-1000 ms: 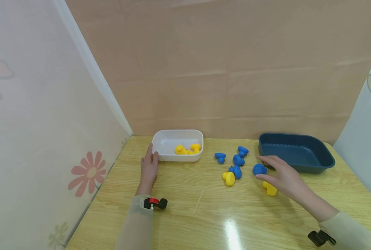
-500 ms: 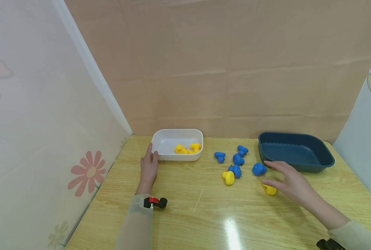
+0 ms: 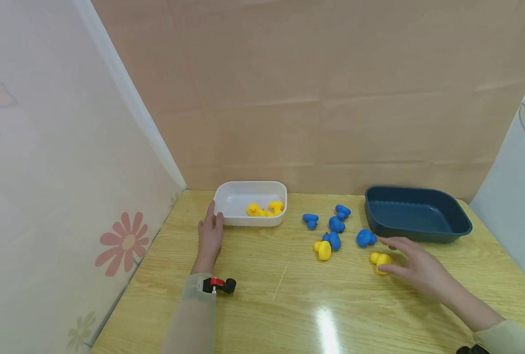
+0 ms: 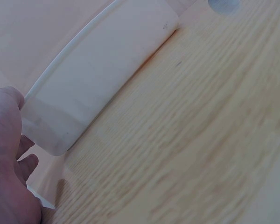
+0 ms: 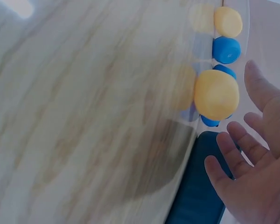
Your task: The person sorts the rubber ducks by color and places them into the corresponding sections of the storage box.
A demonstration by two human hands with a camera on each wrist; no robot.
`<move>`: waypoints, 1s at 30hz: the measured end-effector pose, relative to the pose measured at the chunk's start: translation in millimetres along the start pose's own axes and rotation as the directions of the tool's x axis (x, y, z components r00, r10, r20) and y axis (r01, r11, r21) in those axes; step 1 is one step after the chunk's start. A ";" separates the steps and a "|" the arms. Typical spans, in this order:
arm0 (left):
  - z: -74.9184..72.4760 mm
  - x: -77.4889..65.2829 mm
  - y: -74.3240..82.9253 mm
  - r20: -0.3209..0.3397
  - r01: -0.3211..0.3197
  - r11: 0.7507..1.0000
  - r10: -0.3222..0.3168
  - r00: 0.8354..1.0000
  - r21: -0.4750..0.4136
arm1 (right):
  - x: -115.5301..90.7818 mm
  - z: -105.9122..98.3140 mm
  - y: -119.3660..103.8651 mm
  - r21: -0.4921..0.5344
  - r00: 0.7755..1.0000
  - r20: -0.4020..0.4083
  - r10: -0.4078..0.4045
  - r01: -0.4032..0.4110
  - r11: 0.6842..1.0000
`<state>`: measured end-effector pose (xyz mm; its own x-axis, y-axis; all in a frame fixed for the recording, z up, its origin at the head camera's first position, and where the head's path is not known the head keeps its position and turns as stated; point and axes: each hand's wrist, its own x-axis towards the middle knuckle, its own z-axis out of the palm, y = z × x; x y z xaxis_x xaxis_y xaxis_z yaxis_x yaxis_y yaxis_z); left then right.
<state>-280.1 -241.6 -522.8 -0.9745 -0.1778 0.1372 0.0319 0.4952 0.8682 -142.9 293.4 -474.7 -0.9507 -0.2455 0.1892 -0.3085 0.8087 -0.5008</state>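
In the head view my left hand point(image 3: 210, 237) rests against the left front corner of a white plastic tub point(image 3: 251, 222) with yellow rubber ducks point(image 3: 253, 210) inside. The left wrist view shows its thumb at the rim and other fingertips beside the corner. My right hand point(image 3: 422, 269) is spread above the table's right side, holding nothing. Its thumb tip overlaps a yellow rubber duck point(image 3: 382, 262) lying on its side; contact cannot be told. Just beyond the forefinger lies a blue duck point(image 3: 365, 238). In the right wrist view the yellow duck point(image 5: 216, 94) stands off the fingertips.
A dark blue tub point(image 3: 417, 237) stands at the back right. Between the tubs lie several blue ducks point(image 3: 336, 224) and another yellow duck point(image 3: 323, 250). A brown paper-like backdrop point(image 3: 320, 98) rises behind the wooden table point(image 3: 262, 305), with patterned side walls point(image 3: 68, 172).
My right hand has moved right and toward me, from around the blue duck to the yellow duck, which now shows more fully. My left hand stays at the white tub.
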 end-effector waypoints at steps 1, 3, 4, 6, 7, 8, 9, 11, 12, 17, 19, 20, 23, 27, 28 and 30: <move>-0.1 0.0 -0.1 0.002 0.002 1.000 -0.002 1.000 -0.002 | -0.6 0.4 1.3 0.004 1.000 -0.004 -0.010 0.010 1.000; -0.2 -0.1 0.1 0.004 0.007 1.000 -0.007 1.000 -0.009 | -1.6 1.4 3.7 0.009 1.000 -0.011 -0.029 0.029 1.000; -0.3 -0.1 0.3 0.004 0.010 1.000 -0.010 1.000 -0.010 | -1.9 1.9 5.0 0.010 0.999 -0.014 -0.038 0.038 0.999; -0.4 -0.2 0.3 0.006 0.014 1.000 -0.014 1.000 -0.011 | -2.6 3.2 7.3 0.004 0.998 -0.021 -0.053 0.053 0.999; -0.5 -0.4 0.3 0.007 0.016 1.000 -0.016 1.000 -0.011 | -2.9 3.8 8.5 0.004 0.998 -0.022 -0.058 0.058 0.998; -0.5 -0.3 0.3 0.006 0.016 1.000 -0.016 1.000 -0.010 | -3.2 4.3 9.4 0.003 0.998 -0.020 -0.060 0.060 0.998; -0.5 -0.3 0.3 0.005 0.015 1.000 -0.015 1.000 -0.007 | -3.6 4.8 10.4 0.002 0.998 -0.017 -0.062 0.062 0.998; -0.5 -0.4 0.5 0.005 0.014 1.000 -0.014 1.000 -0.004 | -4.3 5.6 11.9 0.008 0.998 -0.007 -0.061 0.061 0.998; -0.5 -0.4 0.7 0.005 0.013 1.000 -0.013 1.000 -0.004 | -4.6 6.0 12.6 0.012 0.998 -0.001 -0.059 0.059 0.998; -0.4 -0.5 1.9 0.005 0.024 1.000 -0.024 1.000 -0.016 | -5.4 8.5 15.1 0.023 0.998 0.005 -0.066 0.066 0.998; -0.4 -0.5 2.3 0.007 0.028 0.999 -0.028 1.000 -0.018 | -5.6 9.6 15.7 0.026 0.997 0.003 -0.073 0.073 0.997; -0.4 -0.5 2.6 0.007 0.031 0.999 -0.031 0.999 -0.019 | -5.7 9.9 15.7 0.026 0.997 0.003 -0.074 0.073 0.997; -0.6 -0.4 2.9 0.007 0.034 0.999 -0.033 0.999 -0.012 | -5.8 10.2 16.6 0.028 0.997 0.016 -0.070 0.070 0.997; -0.8 -0.3 2.9 0.005 0.035 0.999 -0.035 0.999 -0.003 | -6.1 10.6 17.8 0.031 0.998 0.028 -0.053 0.052 0.998; -0.9 -0.3 2.9 0.006 0.036 0.999 -0.036 0.999 -0.002 | -6.2 11.0 18.3 0.028 0.998 0.029 -0.053 0.052 0.998; -0.7 -0.6 3.3 0.007 0.035 0.999 -0.035 0.999 -0.006 | -6.8 12.0 19.2 0.018 0.998 0.025 -0.050 0.050 0.999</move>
<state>-279.3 -240.5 -519.7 -0.9765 -0.1890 0.1037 -0.0007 0.4837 0.8752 -142.7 304.2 -495.7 -0.9346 -0.2989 0.1929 -0.3557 0.7858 -0.5060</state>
